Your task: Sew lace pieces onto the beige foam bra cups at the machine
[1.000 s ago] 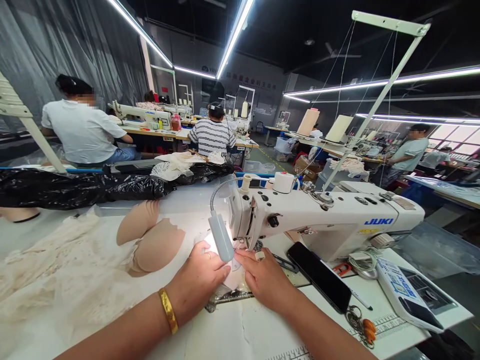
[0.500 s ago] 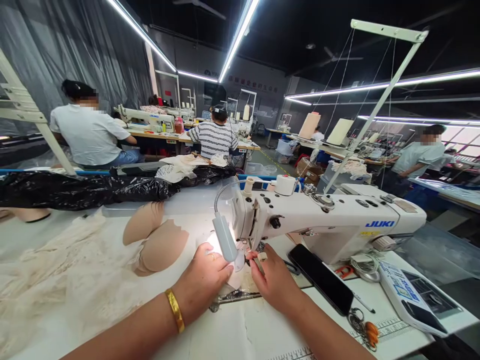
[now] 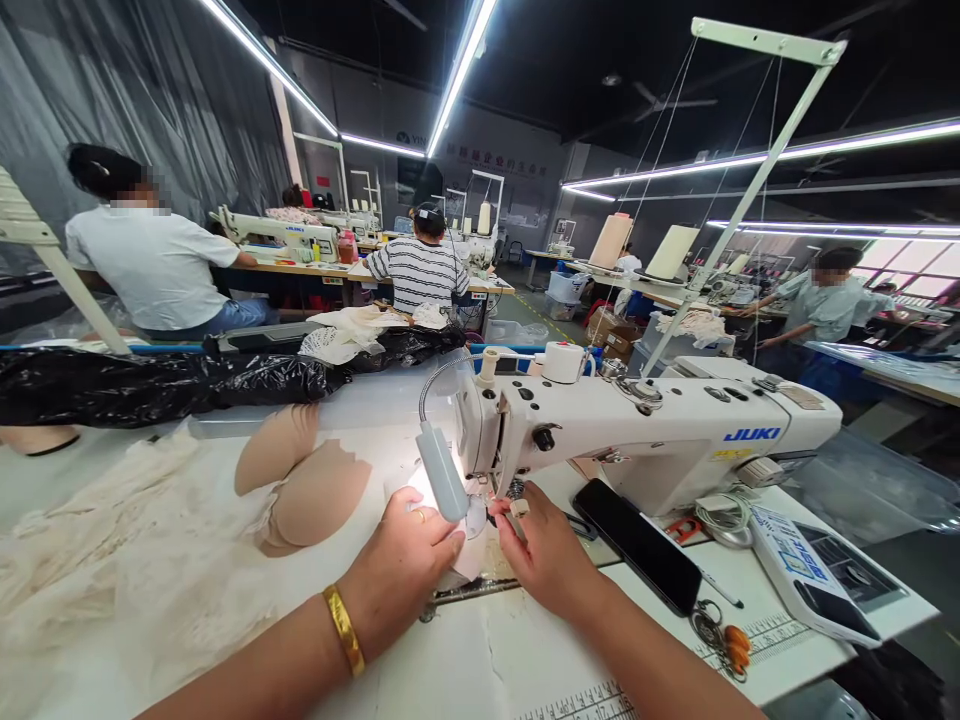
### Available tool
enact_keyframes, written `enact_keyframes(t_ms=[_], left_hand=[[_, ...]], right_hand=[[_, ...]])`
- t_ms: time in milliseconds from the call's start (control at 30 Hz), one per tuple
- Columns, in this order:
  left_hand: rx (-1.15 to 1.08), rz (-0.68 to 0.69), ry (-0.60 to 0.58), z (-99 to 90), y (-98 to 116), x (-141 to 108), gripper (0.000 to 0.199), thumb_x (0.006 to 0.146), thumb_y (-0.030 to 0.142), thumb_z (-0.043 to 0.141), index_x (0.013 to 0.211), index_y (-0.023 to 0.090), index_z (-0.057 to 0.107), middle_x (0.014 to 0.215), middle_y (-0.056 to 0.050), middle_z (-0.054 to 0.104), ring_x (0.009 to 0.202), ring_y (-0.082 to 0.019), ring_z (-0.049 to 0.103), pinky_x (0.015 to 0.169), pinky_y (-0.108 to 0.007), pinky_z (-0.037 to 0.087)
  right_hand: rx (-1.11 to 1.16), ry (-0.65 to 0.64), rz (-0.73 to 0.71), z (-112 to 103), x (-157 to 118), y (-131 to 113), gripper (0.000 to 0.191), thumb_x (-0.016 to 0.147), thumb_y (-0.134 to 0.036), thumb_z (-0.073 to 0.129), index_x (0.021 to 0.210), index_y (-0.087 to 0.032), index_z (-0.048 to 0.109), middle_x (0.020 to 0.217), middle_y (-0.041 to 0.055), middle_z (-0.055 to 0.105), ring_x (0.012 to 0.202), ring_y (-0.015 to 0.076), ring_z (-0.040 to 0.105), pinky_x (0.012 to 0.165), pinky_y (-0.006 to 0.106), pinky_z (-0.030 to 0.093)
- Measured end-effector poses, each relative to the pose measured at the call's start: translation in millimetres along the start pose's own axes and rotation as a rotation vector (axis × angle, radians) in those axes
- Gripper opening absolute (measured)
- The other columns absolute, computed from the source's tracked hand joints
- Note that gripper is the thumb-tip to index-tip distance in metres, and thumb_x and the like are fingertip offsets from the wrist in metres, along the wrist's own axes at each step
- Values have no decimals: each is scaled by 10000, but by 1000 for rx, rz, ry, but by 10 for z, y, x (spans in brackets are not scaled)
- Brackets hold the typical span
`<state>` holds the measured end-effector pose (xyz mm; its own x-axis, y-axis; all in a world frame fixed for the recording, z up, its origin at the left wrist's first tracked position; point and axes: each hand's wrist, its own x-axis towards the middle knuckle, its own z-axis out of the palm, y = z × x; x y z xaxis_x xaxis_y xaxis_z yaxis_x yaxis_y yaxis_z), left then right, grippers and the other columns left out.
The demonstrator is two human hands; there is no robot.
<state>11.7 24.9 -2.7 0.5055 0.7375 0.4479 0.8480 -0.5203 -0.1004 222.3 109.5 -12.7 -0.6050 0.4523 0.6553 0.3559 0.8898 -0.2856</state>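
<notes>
My left hand (image 3: 405, 550) is closed on the edge of a pale pink fabric piece (image 3: 466, 565), its thumb on top, to the left of the needle area. The fabric lies on the bed of a white sewing machine (image 3: 637, 420), under a small grey lamp (image 3: 441, 475) on a bent neck. To the right of the needle, my right hand (image 3: 544, 545) has its fingers drawn together close to the presser foot, with a light band round one finger. What its fingertips hold is hidden. The needle and stitching are too small to make out.
Beige bra cups (image 3: 319, 495) and cream lace fabric (image 3: 112, 540) lie left of my hands. To the right are a black phone (image 3: 641, 545), keys with an orange charm (image 3: 724, 640) and a control panel (image 3: 810, 570). Co-workers (image 3: 420, 265) sit at machines beyond.
The view has shifted slightly, so everything sits a little further left and higher. Both hands keep nearly the same place at the machine. A person at far right has stretched out an arm.
</notes>
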Motion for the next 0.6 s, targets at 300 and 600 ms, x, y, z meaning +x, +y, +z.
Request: enact_keyframes(t_ms=[300, 600], left_hand=[[-13, -10, -43, -19, 29, -39, 285, 757, 12, 511, 967, 198, 564, 837, -42, 653, 713, -225, 606, 853, -491, 410], [-54, -17, -32, -25, 134, -93, 219, 792, -8, 489, 843, 198, 547, 788, 7, 588, 637, -169, 512, 841, -457, 376]], right_hand=[[-27, -233, -72, -50, -66, 0, 244, 939, -84, 454, 1061, -226, 610, 890, 42, 663, 798, 223, 573, 727, 343, 480], [67, -370, -105, -61, -73, -23, 294, 853, -26, 490, 978, -234, 657, 916, 26, 644, 808, 192, 566, 700, 306, 414]])
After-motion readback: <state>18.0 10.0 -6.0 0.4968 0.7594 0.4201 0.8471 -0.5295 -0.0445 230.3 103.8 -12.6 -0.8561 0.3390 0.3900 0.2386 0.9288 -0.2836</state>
